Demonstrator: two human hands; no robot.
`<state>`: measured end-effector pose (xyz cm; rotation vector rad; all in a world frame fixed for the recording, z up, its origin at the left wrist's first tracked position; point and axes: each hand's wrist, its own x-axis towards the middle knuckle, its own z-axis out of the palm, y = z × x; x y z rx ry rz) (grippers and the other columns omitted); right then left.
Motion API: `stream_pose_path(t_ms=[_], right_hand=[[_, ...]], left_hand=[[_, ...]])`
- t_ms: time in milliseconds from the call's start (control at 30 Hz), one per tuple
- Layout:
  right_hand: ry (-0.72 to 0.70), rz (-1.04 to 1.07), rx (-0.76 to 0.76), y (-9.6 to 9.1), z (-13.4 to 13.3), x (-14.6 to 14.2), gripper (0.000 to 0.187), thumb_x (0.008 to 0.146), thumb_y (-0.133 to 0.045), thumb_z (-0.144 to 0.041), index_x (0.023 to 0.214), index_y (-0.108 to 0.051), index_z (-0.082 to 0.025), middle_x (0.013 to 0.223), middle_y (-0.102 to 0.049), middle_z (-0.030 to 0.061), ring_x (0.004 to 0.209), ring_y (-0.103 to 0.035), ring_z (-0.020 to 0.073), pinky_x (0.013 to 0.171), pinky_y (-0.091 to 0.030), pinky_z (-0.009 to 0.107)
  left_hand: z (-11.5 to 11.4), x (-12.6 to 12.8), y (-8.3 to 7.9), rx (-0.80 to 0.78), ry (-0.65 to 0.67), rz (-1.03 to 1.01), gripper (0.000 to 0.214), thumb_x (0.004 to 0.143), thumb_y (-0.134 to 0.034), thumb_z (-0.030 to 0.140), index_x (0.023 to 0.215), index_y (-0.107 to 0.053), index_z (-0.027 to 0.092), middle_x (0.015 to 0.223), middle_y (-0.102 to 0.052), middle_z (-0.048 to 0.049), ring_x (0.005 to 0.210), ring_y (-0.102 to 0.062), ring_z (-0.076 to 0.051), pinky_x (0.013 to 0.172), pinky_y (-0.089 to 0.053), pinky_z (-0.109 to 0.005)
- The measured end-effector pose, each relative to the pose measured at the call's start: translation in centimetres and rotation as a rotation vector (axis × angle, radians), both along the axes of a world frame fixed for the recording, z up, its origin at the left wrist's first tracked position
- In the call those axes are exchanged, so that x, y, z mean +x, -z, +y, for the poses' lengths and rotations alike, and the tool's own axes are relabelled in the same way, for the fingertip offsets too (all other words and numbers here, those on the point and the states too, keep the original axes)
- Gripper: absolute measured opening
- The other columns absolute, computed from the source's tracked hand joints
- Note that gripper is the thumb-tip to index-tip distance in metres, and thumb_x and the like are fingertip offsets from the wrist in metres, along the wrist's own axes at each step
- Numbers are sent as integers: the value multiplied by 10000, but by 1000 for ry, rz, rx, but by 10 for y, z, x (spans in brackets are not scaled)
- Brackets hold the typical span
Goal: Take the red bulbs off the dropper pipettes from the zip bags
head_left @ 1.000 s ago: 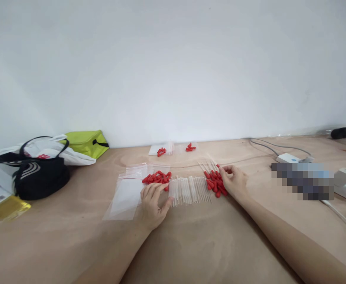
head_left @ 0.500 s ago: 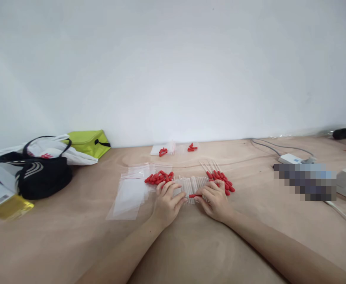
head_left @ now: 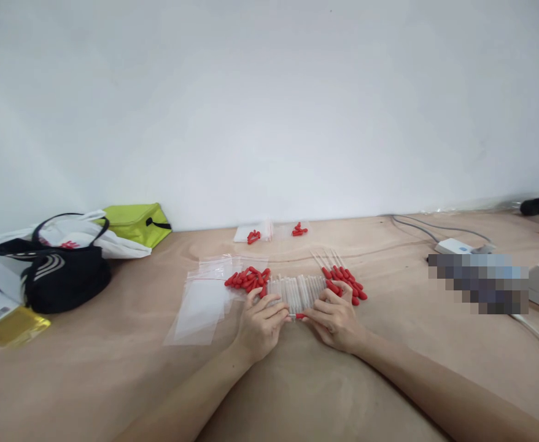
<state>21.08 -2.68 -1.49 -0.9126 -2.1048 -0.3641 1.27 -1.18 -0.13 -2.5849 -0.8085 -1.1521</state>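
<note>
My left hand (head_left: 260,322) and my right hand (head_left: 334,319) meet in front of a row of clear thin tubes (head_left: 297,290) lying on the tan table (head_left: 297,380). Between the fingertips of both hands is a small red cap (head_left: 300,316) with a clear tube; both hands pinch it. A heap of red caps (head_left: 247,278) lies just beyond my left hand. Another heap of red caps (head_left: 345,282) lies beyond my right hand.
Clear zip bags (head_left: 202,301) lie left of the tubes. At the far left stand a black bag (head_left: 53,276), a white bag and a lime pouch (head_left: 134,222). More bagged red caps (head_left: 252,236) sit by the wall. Cables and white devices (head_left: 453,247) lie at right.
My right hand left the right heap with a red cap and came to the middle. My left hand moved right to meet it; both now pinch the cap and tube together.
</note>
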Motion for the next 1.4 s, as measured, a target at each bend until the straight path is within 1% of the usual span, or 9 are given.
stream_pose_path(t_ms=[267, 400, 500, 633, 767, 833, 1067, 1267, 1400], right_hand=[[-57, 23, -41, -2, -3, -2, 187, 807, -465, -211, 713, -627, -218, 524, -486, -41, 629, -398, 107, 906, -182, 427], [1, 47, -74, -1, -3, 14, 183, 810, -473, -217, 721, -632, -222, 529, -503, -32, 640, -431, 120, 904, -210, 446], [45, 127, -129, 4, 0, 34, 137, 811, -507, -243, 818, -643, -248, 648, -575, -11, 678, -483, 130, 861, -286, 414], [20, 405, -188, 10, 8, 54, 240, 846, -438, -251, 1032, -589, -232, 838, -581, 45, 772, -540, 142, 726, -421, 310], [255, 602, -173, 12, 18, 69, 273, 826, -430, -322, 982, -607, -184, 838, -560, 70, 785, -537, 164, 718, -442, 315], [365, 649, -239, 13, 23, 79, 315, 802, -439, -369, 973, -604, -162, 818, -571, 71, 733, -534, 163, 693, -443, 315], [763, 655, -573, 16, 27, 97, 329, 675, -486, -472, 779, -599, -181, 746, -621, 48, 689, -536, 186, 596, -374, 283], [860, 544, -747, 6, 23, 90, 208, 661, -465, -369, 656, -597, -209, 590, -606, 2, 638, -552, 181, 632, -319, 301], [849, 510, -789, 4, 24, 90, 196, 677, -456, -350, 647, -598, -218, 623, -626, -2, 679, -564, 188, 664, -307, 311]], left_hand=[[-2, 1, -1, -24, -3, 18, 200, 872, -446, 201, 750, -604, 208, 764, -691, 28, 824, -600, -162, 865, -289, -395], [1, -10, -3, -5, -42, -4, 199, 868, -441, 189, 754, -603, 203, 771, -685, 15, 815, -597, -165, 847, -316, -389], [3, -20, -1, 2, -89, -19, 154, 850, -472, 184, 769, -603, 190, 782, -665, -7, 758, -587, -156, 747, -392, -332], [3, -21, 6, -22, -94, -30, 178, 865, -429, 172, 931, -594, 156, 844, -584, -57, 648, -545, -112, 599, -452, -235], [4, -10, 8, -99, -159, -37, 351, 850, -321, 83, 1155, -491, 121, 885, -479, -79, 711, -532, -117, 648, -486, -239], [7, -3, 6, -113, -168, -41, 387, 838, -312, 68, 1192, -459, 117, 847, -463, -64, 740, -528, -128, 670, -491, -246], [21, 36, 1, -82, -135, 2, 225, 824, -383, 82, 934, -570, 138, 795, -563, -55, 743, -552, -163, 692, -489, -281], [20, 60, 5, -140, -78, 192, 158, 788, -442, 58, 748, -555, 161, 730, -575, -36, 711, -551, -164, 633, -483, -266], [15, 59, 6, -170, -33, 188, 54, 805, -518, 164, 777, -565, 159, 788, -599, -35, 743, -563, -158, 673, -487, -264]])
